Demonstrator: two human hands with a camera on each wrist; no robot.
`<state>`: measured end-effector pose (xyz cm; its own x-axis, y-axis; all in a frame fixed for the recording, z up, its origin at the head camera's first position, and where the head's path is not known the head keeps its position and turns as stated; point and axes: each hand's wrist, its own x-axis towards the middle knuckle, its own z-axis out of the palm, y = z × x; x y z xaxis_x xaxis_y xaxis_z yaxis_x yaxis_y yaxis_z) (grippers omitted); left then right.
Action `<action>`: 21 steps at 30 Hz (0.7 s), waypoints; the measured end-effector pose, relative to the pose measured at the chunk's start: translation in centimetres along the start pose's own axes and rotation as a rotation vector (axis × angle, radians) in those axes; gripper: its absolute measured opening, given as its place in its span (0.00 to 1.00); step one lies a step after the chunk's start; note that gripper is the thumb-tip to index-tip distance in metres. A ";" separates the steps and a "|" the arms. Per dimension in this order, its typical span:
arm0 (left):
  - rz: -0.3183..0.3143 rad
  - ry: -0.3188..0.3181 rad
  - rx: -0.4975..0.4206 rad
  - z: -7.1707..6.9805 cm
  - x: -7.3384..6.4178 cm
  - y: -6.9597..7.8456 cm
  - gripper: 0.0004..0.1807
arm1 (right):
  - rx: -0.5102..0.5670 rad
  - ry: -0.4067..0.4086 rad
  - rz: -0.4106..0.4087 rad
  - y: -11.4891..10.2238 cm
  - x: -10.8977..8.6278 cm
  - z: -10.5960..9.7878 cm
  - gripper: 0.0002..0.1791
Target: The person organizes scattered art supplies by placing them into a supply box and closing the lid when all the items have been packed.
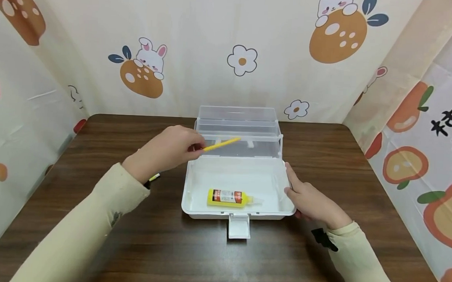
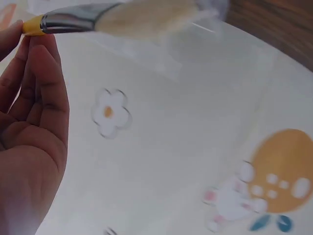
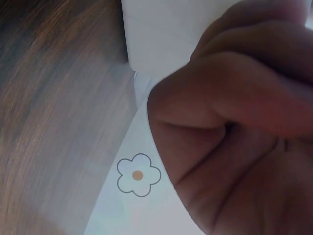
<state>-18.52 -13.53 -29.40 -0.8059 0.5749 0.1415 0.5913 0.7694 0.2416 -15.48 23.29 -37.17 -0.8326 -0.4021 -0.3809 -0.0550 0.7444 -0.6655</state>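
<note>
My left hand pinches a paintbrush above the back left of a white storage box. Its yellow handle slants up to the right in the head view. In the left wrist view the brush's metal ferrule and pale bristles extend from the fingertips. The storage box stands on the table with its clear lid raised at the back. Inside, a yellow glue bottle lies on its side, nozzle to the right. My right hand grips the box's right wall, thumb over the rim.
The box's white latch hangs down at the front. A small yellow and white item lies on the brown table, partly hidden by my left wrist. Printed curtains border the table at the back and both sides.
</note>
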 end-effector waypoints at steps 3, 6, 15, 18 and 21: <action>0.074 -0.028 0.067 0.4 2.0 1.4 0.02 | 0.000 0.006 -0.003 0.1 0.1 0.0 0.40; 0.140 -0.049 0.143 0.9 3.7 2.5 0.02 | -0.001 0.015 -0.001 0.3 0.1 0.0 0.40; 0.191 -0.088 0.340 2.8 6.9 4.5 0.06 | 0.000 0.010 0.010 0.2 0.2 0.2 0.40; 0.209 -0.117 0.406 3.5 7.5 5.0 0.07 | -0.012 0.009 0.010 0.0 0.1 0.1 0.40; 0.228 -0.133 0.438 4.2 7.9 5.4 0.08 | -0.031 0.009 0.015 -0.1 0.0 0.0 0.40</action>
<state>-21.56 -3.71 -30.97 -0.6613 0.7500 0.0137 0.7313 0.6487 -0.2107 -15.41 23.17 -37.08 -0.8385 -0.3858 -0.3847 -0.0592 0.7665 -0.6396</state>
